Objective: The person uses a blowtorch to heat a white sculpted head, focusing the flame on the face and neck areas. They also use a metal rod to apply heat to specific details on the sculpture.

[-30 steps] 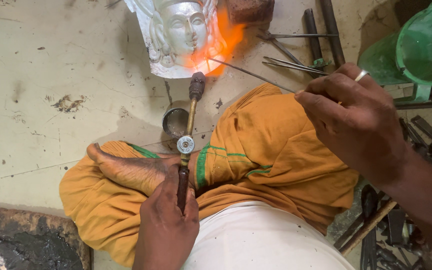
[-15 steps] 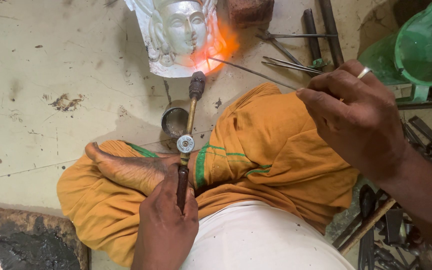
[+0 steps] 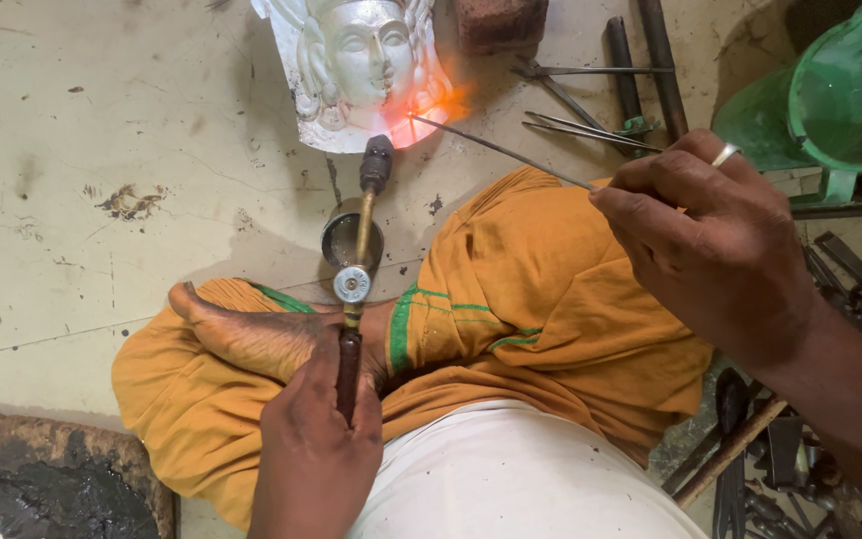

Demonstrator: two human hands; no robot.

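Pinching a thin metal rod (image 3: 496,150) in my right hand (image 3: 710,240), fingers closed tight on it, I've got its tip at the glowing orange spot on the silver face mask (image 3: 361,70) lying on the floor (image 3: 102,120). My left hand (image 3: 316,449) is wrapped around the torch (image 3: 356,279) handle, nozzle aimed at that same glow, just above a small metal cup (image 3: 336,240). Tongs (image 3: 581,125) and a green jug (image 3: 840,95) lie off to the right.

1. A metalworker's floor workshop: work is done seated on a stained, scorched concrete floor (image 3: 102,130).
2. A gas torch (image 3: 356,279) heats a silver metal face relief (image 3: 356,60).
3. Tongs (image 3: 581,125), iron rods (image 3: 650,60) and scrap tools (image 3: 830,269) lie scattered about.
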